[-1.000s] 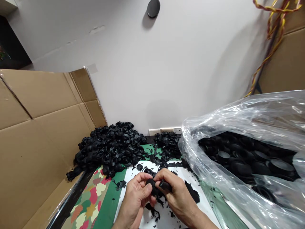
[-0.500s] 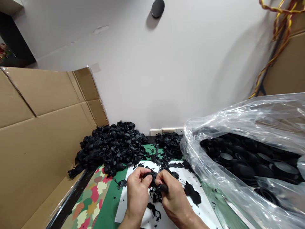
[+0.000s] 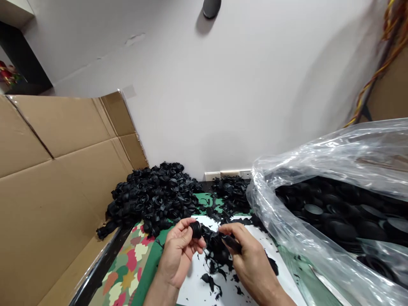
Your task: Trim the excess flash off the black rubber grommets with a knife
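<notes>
My left hand (image 3: 177,252) pinches a small black ribbed rubber part (image 3: 196,229) between thumb and fingertips, just above a white sheet (image 3: 197,289). My right hand (image 3: 251,263) is closed around a thin dark tool (image 3: 232,243) whose tip points toward that part. Black trimmed scraps (image 3: 219,255) lie on the sheet between and below both hands. A heap of the same black ribbed parts (image 3: 153,195) sits behind my left hand, with a smaller heap (image 3: 231,189) near the wall.
A clear plastic bag (image 3: 334,170) full of black round parts (image 3: 338,221) fills the right side. A large cardboard box flap (image 3: 51,178) stands on the left. A colourful patterned green mat (image 3: 127,272) covers the table under the sheet.
My hands have drawn apart. The left hand lifted the ribbed part up and slightly left; the right hand shifted right with the tool. The view also moved a little to the left.
</notes>
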Available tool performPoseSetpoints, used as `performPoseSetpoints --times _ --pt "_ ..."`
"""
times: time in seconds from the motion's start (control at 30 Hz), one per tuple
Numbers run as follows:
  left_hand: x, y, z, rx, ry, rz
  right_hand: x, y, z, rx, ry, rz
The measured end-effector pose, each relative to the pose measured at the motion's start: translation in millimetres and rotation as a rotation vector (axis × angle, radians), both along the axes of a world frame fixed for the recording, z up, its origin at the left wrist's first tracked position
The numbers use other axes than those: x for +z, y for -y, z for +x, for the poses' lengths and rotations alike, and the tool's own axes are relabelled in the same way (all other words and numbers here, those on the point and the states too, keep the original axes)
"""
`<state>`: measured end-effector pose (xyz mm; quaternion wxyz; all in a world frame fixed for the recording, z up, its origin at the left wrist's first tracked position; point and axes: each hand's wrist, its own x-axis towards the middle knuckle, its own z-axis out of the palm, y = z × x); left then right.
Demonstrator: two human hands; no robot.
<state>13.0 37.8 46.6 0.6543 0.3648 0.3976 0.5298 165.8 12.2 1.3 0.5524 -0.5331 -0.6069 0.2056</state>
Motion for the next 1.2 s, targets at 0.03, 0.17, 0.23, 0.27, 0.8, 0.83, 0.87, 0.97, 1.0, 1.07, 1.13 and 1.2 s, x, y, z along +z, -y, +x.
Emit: performPoseSetpoints --times 0.03,0.17,0.23,0.27,0.8,0.83,0.87,0.97,1.0,1.07,1.13,1.2 --pt "-1.6 1.6 2.4 -0.015 0.024 -0.004 0.9 -0.4 1.4 -0.013 -0.025 0.021" --pt "-7.8 7.4 11.7 -0.056 0.113 -0.06 6.2 0.2 1.3 0.039 -0.117 0.028" --pt "-11.1 10.2 15.7 -0.061 0.111 -0.11 9.6 1.4 0.3 0.101 -0.173 -0.008" --pt "-12.7 11.3 17.5 -0.058 0.101 -0.131 11.1 2.0 -0.3 0.125 -0.2 -0.027" --pt "-26.2 16.1 25.4 -0.025 -0.147 -0.168 7.2 5.7 -3.2 0.239 -0.222 0.134" --pt "-26.6 17.0 26.2 -0.023 -0.173 -0.157 7.4 6.2 -3.8 0.237 -0.195 0.153" --pt "-26.7 18.0 26.9 -0.023 -0.203 -0.146 7.6 6.5 -4.2 0.232 -0.178 0.169" --pt "-25.9 21.4 27.2 -0.035 -0.293 -0.106 8.4 6.5 -4.0 0.192 -0.17 0.222" --pt "-25.3 22.4 26.7 -0.053 -0.318 -0.087 8.6 6.1 -3.5 0.169 -0.173 0.235" --pt "-24.0 23.9 25.2 -0.105 -0.366 -0.042 8.2 4.8 -2.1 0.122 -0.171 0.219" --pt "-22.6 24.4 23.5 -0.139 -0.417 0.003 6.9 3.0 -0.9 0.088 -0.17 0.15" --pt "-21.5 23.8 22.6 -0.123 -0.481 0.022 4.9 1.5 -0.7 0.087 -0.172 0.064"
